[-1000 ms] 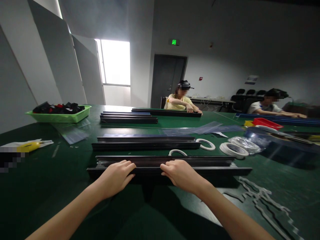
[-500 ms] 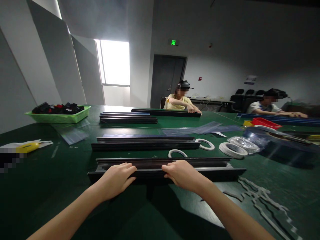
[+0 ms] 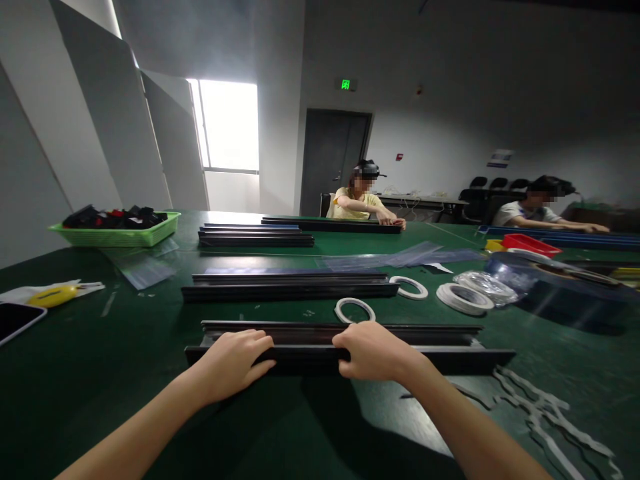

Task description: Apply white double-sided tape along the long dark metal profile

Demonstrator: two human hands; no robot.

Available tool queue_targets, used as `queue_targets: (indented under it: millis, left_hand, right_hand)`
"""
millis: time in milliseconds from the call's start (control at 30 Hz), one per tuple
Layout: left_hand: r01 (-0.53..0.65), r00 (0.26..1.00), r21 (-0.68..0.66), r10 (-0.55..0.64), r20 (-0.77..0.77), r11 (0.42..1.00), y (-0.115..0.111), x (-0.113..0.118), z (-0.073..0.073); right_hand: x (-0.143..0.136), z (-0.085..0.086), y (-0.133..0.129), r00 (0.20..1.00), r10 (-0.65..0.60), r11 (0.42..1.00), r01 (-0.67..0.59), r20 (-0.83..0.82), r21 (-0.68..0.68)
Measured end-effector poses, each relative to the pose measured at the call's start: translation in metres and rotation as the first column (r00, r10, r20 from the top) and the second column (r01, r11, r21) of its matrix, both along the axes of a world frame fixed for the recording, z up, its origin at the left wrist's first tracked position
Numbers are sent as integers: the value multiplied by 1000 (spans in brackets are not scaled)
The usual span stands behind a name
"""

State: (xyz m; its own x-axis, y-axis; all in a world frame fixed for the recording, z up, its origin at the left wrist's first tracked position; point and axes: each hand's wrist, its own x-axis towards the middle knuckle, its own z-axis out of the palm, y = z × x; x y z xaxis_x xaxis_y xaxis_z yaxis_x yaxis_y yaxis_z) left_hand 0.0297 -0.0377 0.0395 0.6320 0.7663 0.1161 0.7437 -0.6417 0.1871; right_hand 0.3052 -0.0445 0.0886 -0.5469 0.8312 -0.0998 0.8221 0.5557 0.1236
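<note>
A long black channel-shaped profile (image 3: 305,360) lies crosswise in front of me on the green table. My left hand (image 3: 237,360) grips its near wall left of the middle, fingers over the top edge and thumb on the near face. Right of the middle, my right hand (image 3: 373,352) is closed on the same wall with curled fingers. A pale strip shows inside the channel at its right end. Just behind the profile lies a white tape ring (image 3: 355,310). Crumpled strips of pale backing (image 3: 543,407) lie by its right end.
Farther back are another black profile (image 3: 295,291), a stack of profiles (image 3: 256,239) and clear plastic strips (image 3: 400,257). Tape rolls (image 3: 465,300) and a large film roll (image 3: 575,293) stand right. Left are a green basket (image 3: 120,235), yellow cutter (image 3: 53,295) and phone (image 3: 20,321). Two people work across the table.
The profile has shifted to the right and slightly toward me. My right hand has moved a little right and down along its near wall; my left hand stays almost in place.
</note>
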Motion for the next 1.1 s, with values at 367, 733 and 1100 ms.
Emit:
queue_targets:
  millis: [367, 733, 1100]
  left_hand:
    - [-99, 995, 34, 100, -19, 994, 2, -4, -5]
    - [-149, 989, 64, 150, -3, 987, 4, -1, -9]
    - [-121, 992, 64, 119, 30, 991, 7, -5, -10]
  right_hand:
    - [14, 5, 9, 976, -218, 969, 218, 13, -116]
    - [14, -17, 15, 996, 44, 999, -44, -71, 6]
    - [28, -25, 42, 910, -90, 968, 175, -405, 179]
